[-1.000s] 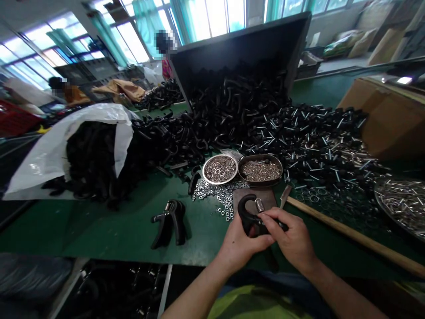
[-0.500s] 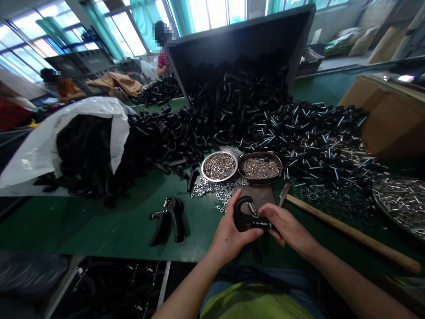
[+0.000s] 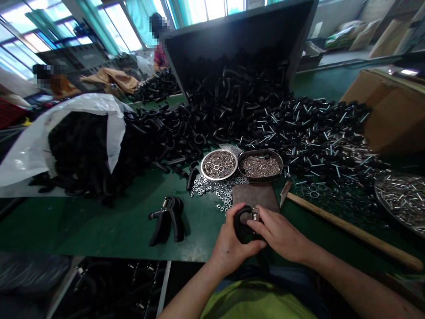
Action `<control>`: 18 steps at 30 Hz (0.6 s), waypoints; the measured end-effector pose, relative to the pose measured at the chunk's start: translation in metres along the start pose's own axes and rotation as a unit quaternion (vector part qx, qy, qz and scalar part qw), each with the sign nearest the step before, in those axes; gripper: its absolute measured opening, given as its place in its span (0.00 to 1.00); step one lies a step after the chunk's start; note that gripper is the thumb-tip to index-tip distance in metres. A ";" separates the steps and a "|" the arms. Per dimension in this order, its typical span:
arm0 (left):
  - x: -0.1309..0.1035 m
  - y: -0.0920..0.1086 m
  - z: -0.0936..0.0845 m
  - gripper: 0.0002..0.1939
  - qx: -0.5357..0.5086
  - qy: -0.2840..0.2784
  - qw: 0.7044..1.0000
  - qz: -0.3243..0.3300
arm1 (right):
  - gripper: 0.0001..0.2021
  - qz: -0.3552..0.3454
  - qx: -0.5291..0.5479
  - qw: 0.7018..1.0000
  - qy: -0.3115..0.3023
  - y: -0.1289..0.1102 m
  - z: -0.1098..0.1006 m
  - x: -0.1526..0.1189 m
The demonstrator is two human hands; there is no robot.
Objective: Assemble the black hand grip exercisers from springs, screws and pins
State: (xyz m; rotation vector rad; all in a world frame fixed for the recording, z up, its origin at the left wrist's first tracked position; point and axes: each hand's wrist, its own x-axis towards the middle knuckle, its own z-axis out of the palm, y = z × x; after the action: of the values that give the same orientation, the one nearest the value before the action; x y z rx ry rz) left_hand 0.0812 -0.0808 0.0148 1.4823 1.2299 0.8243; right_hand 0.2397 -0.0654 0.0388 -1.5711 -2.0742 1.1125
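Note:
My left hand (image 3: 229, 243) is closed round a black hand grip (image 3: 239, 221), whose curved end shows between thumb and forefinger. From the right, my right hand (image 3: 282, 232) pinches the same hand grip near its metal spring (image 3: 255, 214). Just beyond the hands lies a flat dark plate (image 3: 255, 197), with small metal nuts (image 3: 221, 192) scattered to its left. A round dish (image 3: 219, 165) and an oval tin (image 3: 260, 166) of small metal parts sit side by side behind it. On the green bench at left, another black hand grip (image 3: 168, 219) stands with its handles apart.
A hammer (image 3: 352, 228) lies at right, by a tray of metal pins (image 3: 405, 201). Black parts (image 3: 212, 119) spill from a tipped bin (image 3: 239, 40). A white sack (image 3: 116, 128) is at left, a cardboard box (image 3: 388, 113) at right. Two people are farther back.
The held hand grip has turned and come slightly nearer to me. Its spring now stands more upright, and its lettered handle is covered. My right hand has shifted over it.

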 end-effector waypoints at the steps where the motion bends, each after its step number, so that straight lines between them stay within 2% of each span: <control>1: 0.001 -0.001 -0.001 0.42 0.005 -0.006 1.000 0.005 | 0.10 -0.004 -0.005 1.000 -0.008 0.000 -0.002 0.000; 11: 0.008 -0.005 0.005 0.40 -0.013 -0.027 0.998 0.050 | 0.10 -0.009 -0.098 0.995 0.006 0.004 -0.003 0.000; 15: 0.008 -0.015 0.009 0.39 -0.007 -0.013 0.996 0.092 | 0.10 -0.010 -0.113 0.993 0.014 0.005 -0.001 0.000; 18: 0.007 -0.022 0.009 0.38 0.003 -0.026 0.993 0.111 | 0.10 -0.025 -0.136 0.990 -0.003 0.006 0.001 -0.001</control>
State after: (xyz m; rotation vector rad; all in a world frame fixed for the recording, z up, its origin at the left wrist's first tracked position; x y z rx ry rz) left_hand 0.0853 -0.0764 -0.0092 1.6562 1.0423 0.9216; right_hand 0.2433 -0.0665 0.0338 -1.6231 -2.3372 0.8455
